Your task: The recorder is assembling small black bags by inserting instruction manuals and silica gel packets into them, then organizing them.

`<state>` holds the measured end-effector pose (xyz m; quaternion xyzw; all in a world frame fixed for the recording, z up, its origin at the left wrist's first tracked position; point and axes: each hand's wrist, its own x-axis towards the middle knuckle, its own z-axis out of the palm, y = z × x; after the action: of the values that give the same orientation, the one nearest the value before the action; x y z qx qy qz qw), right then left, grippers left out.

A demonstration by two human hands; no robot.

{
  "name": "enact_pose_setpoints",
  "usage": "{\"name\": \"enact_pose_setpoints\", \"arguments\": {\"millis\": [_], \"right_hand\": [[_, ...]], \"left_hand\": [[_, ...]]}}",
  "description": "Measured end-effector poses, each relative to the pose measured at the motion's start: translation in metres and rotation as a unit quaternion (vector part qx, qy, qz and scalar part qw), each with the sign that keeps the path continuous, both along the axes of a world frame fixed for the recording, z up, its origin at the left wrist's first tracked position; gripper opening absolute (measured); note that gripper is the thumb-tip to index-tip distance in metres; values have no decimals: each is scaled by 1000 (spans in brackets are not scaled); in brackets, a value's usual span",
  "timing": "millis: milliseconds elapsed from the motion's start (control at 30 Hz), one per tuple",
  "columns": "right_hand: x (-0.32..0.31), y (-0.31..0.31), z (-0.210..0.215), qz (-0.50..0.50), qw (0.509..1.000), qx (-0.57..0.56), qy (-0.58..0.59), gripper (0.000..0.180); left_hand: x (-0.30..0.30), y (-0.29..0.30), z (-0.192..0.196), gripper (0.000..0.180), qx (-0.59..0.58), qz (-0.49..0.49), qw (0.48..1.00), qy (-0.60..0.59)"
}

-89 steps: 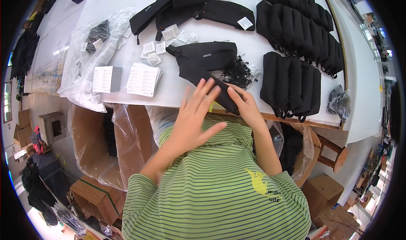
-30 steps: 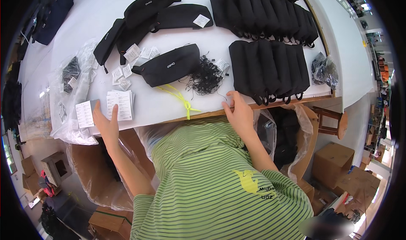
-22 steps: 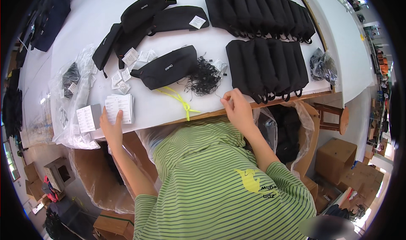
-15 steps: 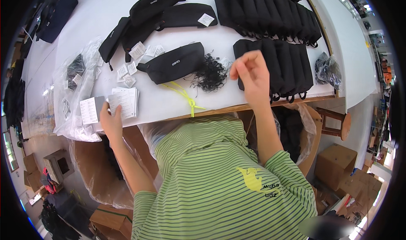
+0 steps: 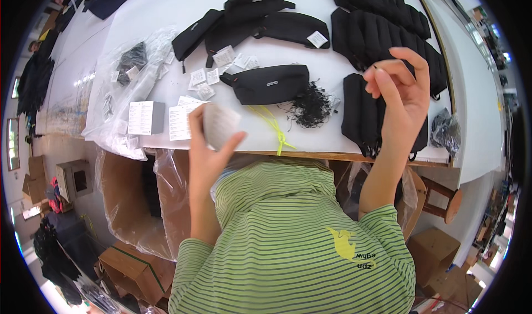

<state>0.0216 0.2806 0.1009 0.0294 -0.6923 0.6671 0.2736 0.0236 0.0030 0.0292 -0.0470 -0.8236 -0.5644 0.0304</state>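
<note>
My left hand (image 5: 205, 150) is raised off the table's front edge, with a blurred white printed card (image 5: 223, 123) between thumb and fingers. Beside it lie a stack of white cards (image 5: 143, 118) and some loose cards (image 5: 180, 127). My right hand (image 5: 403, 89) is lifted above the rows of black bags, thumb and forefinger pinched; a tiny dark speck shows at their tips, too small to name. Between my hands a black waist bag (image 5: 270, 85) lies flat, a tangle of thin black strings (image 5: 311, 108) touching its right end. A yellow cord (image 5: 272, 127) lies in front of it.
Black bags are packed in rows (image 5: 382, 34) at the right, and more bags (image 5: 244, 29) are piled at the back. Small white labels (image 5: 202, 81) are scattered near the clear plastic bag (image 5: 119, 87). Plastic-lined cartons (image 5: 130, 203) stand below the table edge.
My left hand has come up from the cards and moved right with a card in it. My right hand has moved right and up, still pinched. The whole view has shifted.
</note>
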Motion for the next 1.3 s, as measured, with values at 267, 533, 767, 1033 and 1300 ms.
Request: {"name": "enact_pose_setpoints", "arguments": {"millis": [267,533,767,1033,1300], "right_hand": [[21,-48,-45,113,989,2,-97,34],[27,-80,-68,85,979,187,-12,31],[30,-85,-70,83,971,224,-14,31],[34,-76,-74,178,965,40,-188,16],[37,-65,-81,243,938,214,-122,10]], "left_hand": [[14,34,0,58,102,-13,994,-31],[20,39,-5,12,127,-58,990,2],[24,40,0,13,82,-56,995,27],[23,28,2,20,34,-119,988,93],[15,8,-32,20,241,-263,912,-203]]}}
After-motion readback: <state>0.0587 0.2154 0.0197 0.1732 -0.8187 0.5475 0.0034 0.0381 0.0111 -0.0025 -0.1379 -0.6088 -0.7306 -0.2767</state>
